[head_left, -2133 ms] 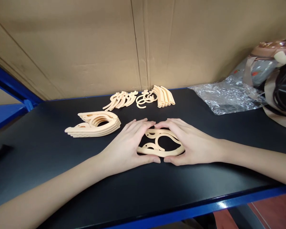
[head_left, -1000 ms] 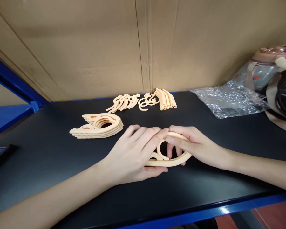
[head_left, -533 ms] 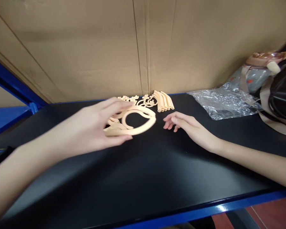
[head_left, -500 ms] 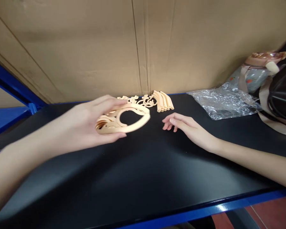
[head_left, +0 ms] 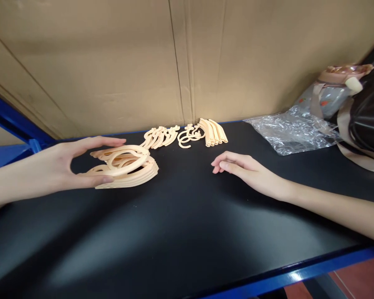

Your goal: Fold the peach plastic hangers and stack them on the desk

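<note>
My left hand reaches in from the left, its thumb and fingers around the sides of a cream curved plastic piece with a loop-shaped opening. This piece sits tilted on top of a stack of similar cream pieces on the black tabletop. The palm side of the grip is partly hidden. My right hand hovers over or rests on the table right of the middle, its fingers loosely curled together with the thumb against them. Nothing shows in it.
Behind the hands lie cream curved pieces with small knobs, some hook-shaped pieces and a row of curved tubes. At the right are a clear plastic bag, a strapped bottle and a dark bag. Cardboard stands behind.
My left hand has moved left with the cream piece and brought it down onto the stack. The knobbed and hook-shaped pieces behind are now uncovered. My right hand has barely moved.
</note>
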`<control>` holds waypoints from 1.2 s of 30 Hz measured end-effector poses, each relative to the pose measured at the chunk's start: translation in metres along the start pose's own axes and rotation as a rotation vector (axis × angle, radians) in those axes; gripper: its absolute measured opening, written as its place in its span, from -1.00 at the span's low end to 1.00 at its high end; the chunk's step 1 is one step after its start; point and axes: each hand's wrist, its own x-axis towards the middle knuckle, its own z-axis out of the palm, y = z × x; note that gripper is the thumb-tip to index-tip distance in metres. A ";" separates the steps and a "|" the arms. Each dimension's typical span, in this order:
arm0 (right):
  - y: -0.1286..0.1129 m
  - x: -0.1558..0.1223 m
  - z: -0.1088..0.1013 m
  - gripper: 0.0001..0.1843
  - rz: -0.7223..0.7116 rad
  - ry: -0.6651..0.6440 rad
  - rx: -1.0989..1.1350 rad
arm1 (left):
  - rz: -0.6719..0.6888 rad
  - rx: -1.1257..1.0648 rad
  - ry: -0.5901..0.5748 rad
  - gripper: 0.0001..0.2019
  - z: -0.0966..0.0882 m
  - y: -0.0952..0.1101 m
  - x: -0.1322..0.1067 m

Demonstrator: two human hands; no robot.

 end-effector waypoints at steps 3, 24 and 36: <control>0.000 0.000 0.001 -0.68 0.000 0.001 -0.007 | -0.111 -0.036 -0.075 -0.19 0.000 0.000 0.000; -0.003 0.001 0.001 -0.67 0.031 -0.022 -0.072 | -0.203 -0.077 -0.181 -0.28 0.002 0.006 0.006; -0.003 -0.001 0.001 -0.67 0.037 -0.034 -0.078 | -0.243 -0.048 -0.219 -0.11 0.003 -0.006 0.001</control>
